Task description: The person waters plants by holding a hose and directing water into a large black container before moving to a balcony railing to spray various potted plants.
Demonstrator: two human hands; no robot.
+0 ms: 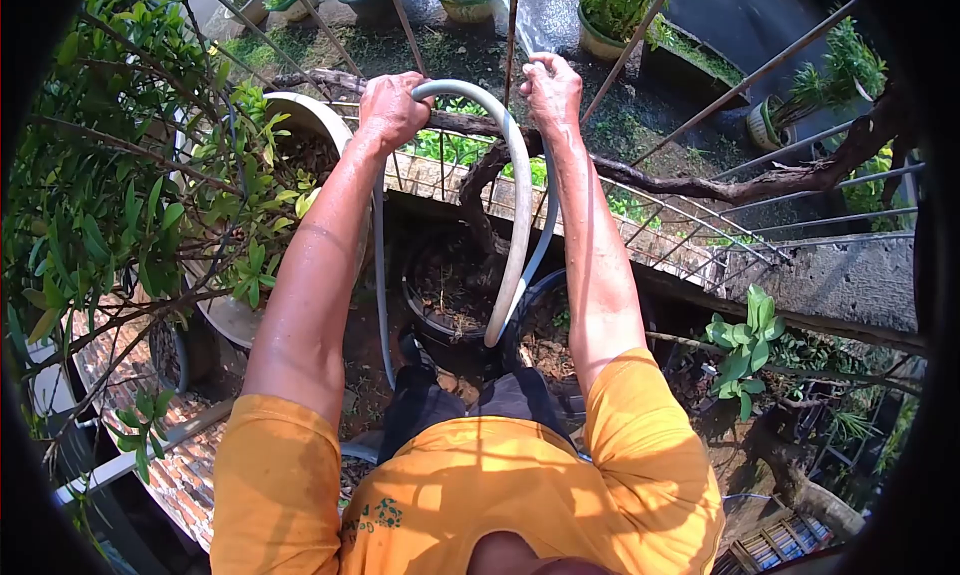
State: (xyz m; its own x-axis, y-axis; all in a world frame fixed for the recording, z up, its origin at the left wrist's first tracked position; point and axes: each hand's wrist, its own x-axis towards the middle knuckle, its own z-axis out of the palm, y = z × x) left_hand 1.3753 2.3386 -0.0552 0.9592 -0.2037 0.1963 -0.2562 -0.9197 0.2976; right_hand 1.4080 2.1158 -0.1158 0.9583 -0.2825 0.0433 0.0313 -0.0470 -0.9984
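Observation:
A grey hose (518,165) loops in front of me. My left hand (393,108) is wrapped round one part of it, close to a brown branch and the metal bars. My right hand (552,90) is closed round the hose's end, beyond the bars, and water sprays away from it toward the top. From there the hose runs down along my right forearm. Below the loop stands a black pot (440,300) with soil and a twisted trunk.
Metal bars (690,125) and a thick branch (740,185) cross ahead above a concrete ledge (820,285). Leafy shrubs (100,175) and a large white pot (325,120) stand at left. Several potted plants line the ground beyond.

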